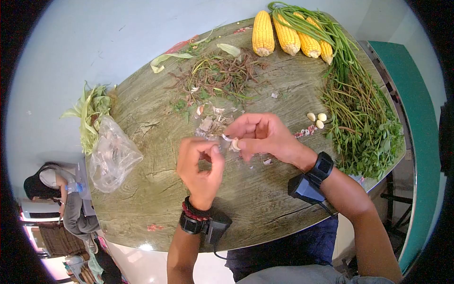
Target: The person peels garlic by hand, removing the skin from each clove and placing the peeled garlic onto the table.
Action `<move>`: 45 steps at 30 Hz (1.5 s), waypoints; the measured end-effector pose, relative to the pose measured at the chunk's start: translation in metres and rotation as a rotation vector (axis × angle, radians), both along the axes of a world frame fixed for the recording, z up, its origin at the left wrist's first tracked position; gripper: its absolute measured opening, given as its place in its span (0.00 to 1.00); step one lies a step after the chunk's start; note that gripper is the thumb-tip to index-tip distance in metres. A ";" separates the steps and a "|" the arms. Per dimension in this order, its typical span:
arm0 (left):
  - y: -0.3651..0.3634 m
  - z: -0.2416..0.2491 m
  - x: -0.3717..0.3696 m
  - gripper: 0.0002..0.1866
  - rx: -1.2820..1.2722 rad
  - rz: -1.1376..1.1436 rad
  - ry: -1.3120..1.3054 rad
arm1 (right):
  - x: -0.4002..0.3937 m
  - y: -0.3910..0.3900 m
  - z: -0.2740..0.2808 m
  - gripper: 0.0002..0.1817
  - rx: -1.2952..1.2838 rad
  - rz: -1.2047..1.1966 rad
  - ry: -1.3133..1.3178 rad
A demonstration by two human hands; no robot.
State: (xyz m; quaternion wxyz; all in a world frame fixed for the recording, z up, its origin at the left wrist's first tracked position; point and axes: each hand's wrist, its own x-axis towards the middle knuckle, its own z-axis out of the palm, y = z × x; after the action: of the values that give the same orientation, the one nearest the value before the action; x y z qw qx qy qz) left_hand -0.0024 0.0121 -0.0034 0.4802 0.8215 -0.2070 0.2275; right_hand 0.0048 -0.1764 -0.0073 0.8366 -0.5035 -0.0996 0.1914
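Over the middle of the table, my right hand pinches a garlic clove between thumb and fingers, with a strip of pale skin curling off it. Just left of it is my left hand, its fingers curled in and the thumb near the index fingertip; what they hold, if anything, is too small to make out. Papery garlic skins lie in a pile beyond both hands. An unpeeled clove rests at that pile's far side. Three peeled cloves sit to the right of my right hand.
Brown and green plant scraps are heaped at the back. Several corn cobs stand at the far right, beside long green stems and leafy greens. A clear plastic bag and corn husks lie left. Another person sits beyond.
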 end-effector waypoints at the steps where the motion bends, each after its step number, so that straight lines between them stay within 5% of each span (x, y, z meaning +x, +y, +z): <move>1: 0.000 0.000 -0.001 0.07 0.006 -0.017 0.040 | 0.000 0.000 0.000 0.12 0.023 -0.019 0.008; 15: -0.001 -0.007 -0.002 0.03 -0.212 -0.223 0.242 | 0.002 -0.001 -0.003 0.08 -0.044 0.041 -0.017; 21: -0.003 -0.007 -0.002 0.03 -0.309 -0.014 0.248 | 0.002 -0.002 -0.005 0.08 -0.048 0.066 -0.040; 30: -0.003 0.002 0.001 0.05 0.042 -0.131 0.091 | 0.001 -0.004 -0.003 0.09 -0.083 -0.030 -0.063; 39: -0.009 0.000 -0.002 0.11 -0.263 -0.091 0.203 | 0.002 0.002 -0.010 0.08 -0.111 -0.071 -0.125; 45: -0.004 -0.003 0.000 0.10 -0.117 -0.120 0.121 | 0.000 0.002 -0.005 0.09 -0.112 -0.083 -0.120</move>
State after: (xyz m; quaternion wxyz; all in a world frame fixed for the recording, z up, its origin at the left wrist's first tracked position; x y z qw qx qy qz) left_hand -0.0020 0.0081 -0.0068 0.5517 0.7903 -0.2130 0.1602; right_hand 0.0048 -0.1743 -0.0122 0.8069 -0.5637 -0.1177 0.1311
